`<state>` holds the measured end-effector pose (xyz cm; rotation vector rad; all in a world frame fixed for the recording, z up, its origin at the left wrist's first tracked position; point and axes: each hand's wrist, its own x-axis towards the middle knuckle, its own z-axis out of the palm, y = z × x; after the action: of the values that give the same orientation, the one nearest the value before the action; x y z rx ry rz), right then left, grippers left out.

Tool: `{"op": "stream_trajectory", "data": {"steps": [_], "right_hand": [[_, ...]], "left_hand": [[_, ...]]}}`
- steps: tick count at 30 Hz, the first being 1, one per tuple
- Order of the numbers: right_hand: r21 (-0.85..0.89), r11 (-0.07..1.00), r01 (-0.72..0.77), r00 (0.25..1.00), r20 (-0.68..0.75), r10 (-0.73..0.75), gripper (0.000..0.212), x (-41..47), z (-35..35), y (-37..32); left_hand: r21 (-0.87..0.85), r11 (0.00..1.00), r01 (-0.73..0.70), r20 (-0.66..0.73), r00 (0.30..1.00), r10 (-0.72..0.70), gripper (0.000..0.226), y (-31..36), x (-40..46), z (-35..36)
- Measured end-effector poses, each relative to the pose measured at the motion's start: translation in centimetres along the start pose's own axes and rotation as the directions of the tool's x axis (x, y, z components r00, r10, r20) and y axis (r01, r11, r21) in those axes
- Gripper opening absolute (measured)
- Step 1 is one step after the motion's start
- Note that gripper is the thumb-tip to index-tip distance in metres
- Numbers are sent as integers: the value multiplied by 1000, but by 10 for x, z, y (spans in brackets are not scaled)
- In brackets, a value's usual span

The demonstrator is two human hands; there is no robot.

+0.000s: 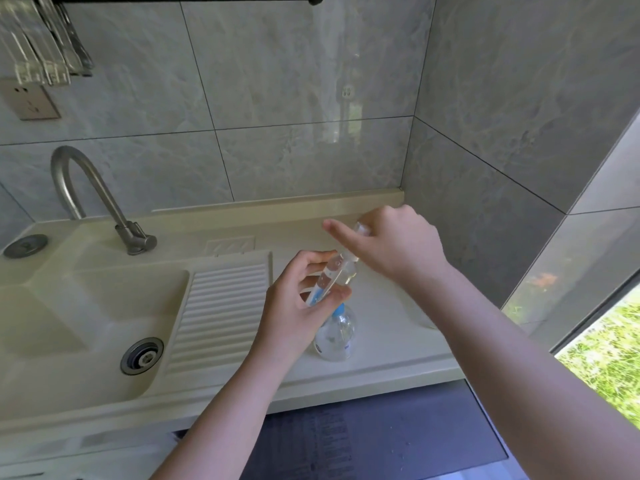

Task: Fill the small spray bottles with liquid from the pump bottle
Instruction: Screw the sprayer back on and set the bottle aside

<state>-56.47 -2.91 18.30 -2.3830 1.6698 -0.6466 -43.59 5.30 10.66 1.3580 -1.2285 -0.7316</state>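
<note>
A clear pump bottle (335,336) with a blue collar and some liquid stands on the cream counter (391,327), just below my hands. My left hand (298,299) grips a small clear spray bottle (341,271), held tilted above the pump bottle. My right hand (391,244) is at the small bottle's top end, fingers curled round a clear cap piece (362,229), index finger pointing left. Whether the cap is joined to the small bottle is hidden by my fingers. The pump head is mostly hidden behind my left hand.
A cream sink basin (86,323) with a drain and ribbed draining board (221,306) lies to the left, with a curved steel tap (93,199) behind it. Tiled walls close the back and right. A window (602,358) is at right; a dark mat lies below the counter.
</note>
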Motion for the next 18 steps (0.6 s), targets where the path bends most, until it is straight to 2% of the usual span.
{"op": "stream_trajectory", "data": {"steps": [2, 3, 4, 5, 7, 9, 10, 11, 13, 15, 16, 17, 18], "right_hand": [[-83, 997, -7, 998, -58, 2, 81, -4, -1, -3], [-8, 1000, -19, 999, -44, 18, 77, -6, -3, -2], [152, 988, -35, 999, 11, 34, 70, -5, -5, 1], [369, 928, -46, 996, 92, 13, 60, -5, -8, 5], [755, 648, -103, 963, 240, -127, 45, -6, -12, 14], [907, 381, -181, 924, 290, -251, 43, -8, -12, 23], [922, 342, -182, 923, 280, -264, 42, -8, -10, 27], [921, 357, -159, 938, 253, -236, 38, -8, -8, 28], [847, 530, -38, 990, 106, -98, 25, -10, -4, 25], [633, 770, 82, 992, -124, -3, 40, -13, 2, 20], [562, 822, 97, 985, -172, 2, 48, -15, 5, 19], [580, 810, 82, 991, -131, -7, 52, -17, 7, 18], [661, 750, 33, 999, -17, -29, 54, -21, 5, 17]], "left_hand": [[-21, 1000, 8, -2, 1000, -8, 36, 2, -1, 2], [-35, 999, 14, -4, 1000, -14, 37, 3, -1, 3], [-54, 998, 19, -4, 1000, -20, 37, 4, -1, 4], [-75, 997, 25, -7, 1000, -26, 37, 5, -1, 4], [-104, 994, 37, -7, 999, -38, 37, 5, 0, 3], [-112, 993, 48, -8, 999, -49, 37, 5, 1, 3], [-114, 992, 51, -8, 999, -52, 38, 5, 1, 3], [-117, 992, 53, -7, 999, -54, 38, 7, 0, 4], [-118, 992, 49, 2, 999, -50, 38, 7, -2, 7], [-111, 992, 52, 21, 999, -50, 39, 7, -5, 12], [-116, 992, 49, 25, 999, -46, 39, 6, -7, 15], [-125, 991, 43, 19, 999, -41, 39, 4, -7, 17], [-133, 990, 40, 12, 999, -39, 38, 2, -8, 18]]}}
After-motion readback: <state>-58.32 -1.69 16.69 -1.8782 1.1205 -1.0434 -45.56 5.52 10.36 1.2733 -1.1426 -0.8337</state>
